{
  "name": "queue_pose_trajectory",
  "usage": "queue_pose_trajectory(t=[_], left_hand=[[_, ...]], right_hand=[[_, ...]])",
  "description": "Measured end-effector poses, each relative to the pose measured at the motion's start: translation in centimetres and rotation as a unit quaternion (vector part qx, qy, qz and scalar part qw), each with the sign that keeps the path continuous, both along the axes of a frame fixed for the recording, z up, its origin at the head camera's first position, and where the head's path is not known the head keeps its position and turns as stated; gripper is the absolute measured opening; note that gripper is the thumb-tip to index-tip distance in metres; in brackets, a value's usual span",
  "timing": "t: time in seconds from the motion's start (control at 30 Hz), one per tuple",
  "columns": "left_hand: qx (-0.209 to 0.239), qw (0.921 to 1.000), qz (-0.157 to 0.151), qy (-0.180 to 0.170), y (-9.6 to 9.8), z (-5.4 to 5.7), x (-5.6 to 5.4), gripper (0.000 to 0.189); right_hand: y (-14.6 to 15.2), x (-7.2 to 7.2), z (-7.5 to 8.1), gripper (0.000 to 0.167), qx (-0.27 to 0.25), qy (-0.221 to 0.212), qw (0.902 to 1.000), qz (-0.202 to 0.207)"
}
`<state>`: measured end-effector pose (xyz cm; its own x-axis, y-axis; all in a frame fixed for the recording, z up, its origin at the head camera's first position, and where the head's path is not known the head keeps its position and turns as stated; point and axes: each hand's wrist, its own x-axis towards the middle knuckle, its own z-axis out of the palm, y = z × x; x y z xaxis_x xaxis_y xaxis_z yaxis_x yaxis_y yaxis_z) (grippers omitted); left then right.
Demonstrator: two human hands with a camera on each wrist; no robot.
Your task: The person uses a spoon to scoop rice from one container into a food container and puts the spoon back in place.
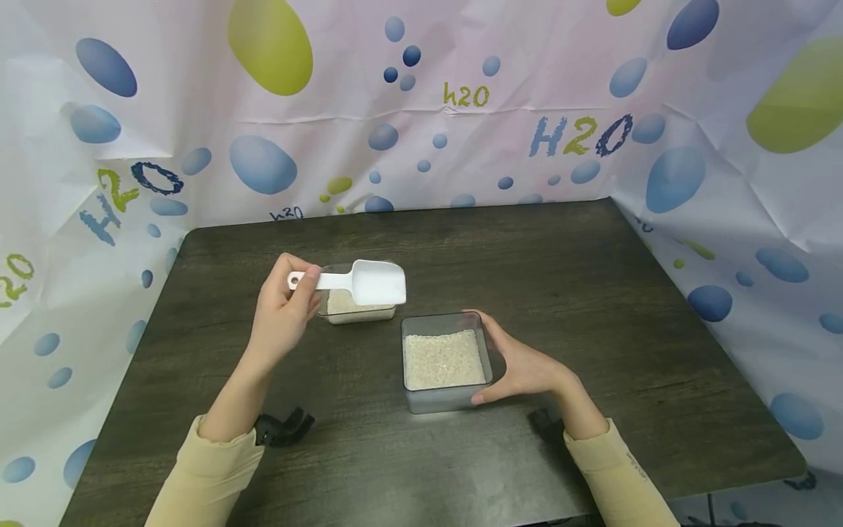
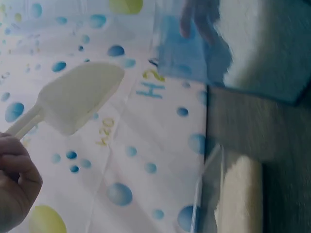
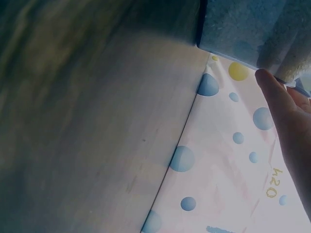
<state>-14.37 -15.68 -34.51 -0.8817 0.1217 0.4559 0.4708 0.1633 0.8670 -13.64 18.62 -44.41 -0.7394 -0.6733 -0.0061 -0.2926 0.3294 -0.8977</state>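
Scoop [image 1: 380,283] is pinched by the left hand [image 1: 285,307]. Right hand [image 1: 527,366] grips the grey container [image 1: 440,400]; tipping might spill rice [image 1: 444,360].

Reaches forward with both arms [image 1: 238,388]. Holds the left hand [image 1: 285,304] raised, pinching between thumb [image 1: 306,284] and curled fingers [image 2: 18,167]. Grips with the right hand [image 1: 520,366] lower down, palm turned inward, spreading its thumb well apart from the fingers.

rear container [image 1: 365,316] partly hidden, sleeves [image 1: 209,470] cropped
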Motion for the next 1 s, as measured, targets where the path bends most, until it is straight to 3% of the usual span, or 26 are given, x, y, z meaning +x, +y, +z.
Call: queue_pose_trajectory(t=[0.07, 0.13, 0.23, 0.3, 0.4, 0.47, 0.63, 0.83, 1.0], left_hand=[[0.031, 0.9985, -0.045, -0.007, 0.4, 0.3, 0.4, 0.013], [0.024, 0.9968, -0.076, -0.004, 0.8, 0.5, 0.8, 0.012], [-0.053, 0.9953, -0.08, 0.015, 1.5, 0.7, 1.3, 0.008], [-0.128, 0.988, -0.073, 0.047, 1.9, 0.8, 1.5, 0.004], [-0.22, 0.9673, -0.082, 0.096, 2.6, 0.8, 1.7, 0.005], [-0.258, 0.9519, -0.106, 0.127, 3.1, 0.8, 1.7, 0.004], [-0.325, 0.9185, -0.156, 0.163, 4.3, 0.7, 1.8, 0.01], [-0.393, 0.8758, -0.161, 0.23, 5.7, -0.1, 2.1, 0.012], [-0.427, 0.8502, -0.17, 0.257, 6.5, -1.2, 2.1, 0.022]], right_hand=[[0.0, 0.0, 0.1, 0.121, 0.001, 0.0, 1.0, -0.002], [0.0, 0.0, 0.1, 0.121, 0.002, 0.0, 1.0, -0.002], [0.0, 0.1, 0.2, 0.12, 0.003, -0.001, 1.0, -0.002], [0.1, 0.1, 0.1, 0.119, 0.002, -0.001, 1.0, 0.0], [0.1, 0.1, 0.1, 0.12, 0.002, -0.002, 1.0, -0.001], [0.1, 0.0, 0.1, 0.12, -0.001, -0.003, 1.0, -0.003], [0.1, 0.0, 0.1, 0.12, 0.001, -0.005, 1.0, -0.007], [0.1, 0.0, 0.2, 0.12, 0.001, -0.007, 1.0, -0.006], [0.2, -0.1, 0.1, 0.12, -0.003, -0.002, 1.0, 0.001]])
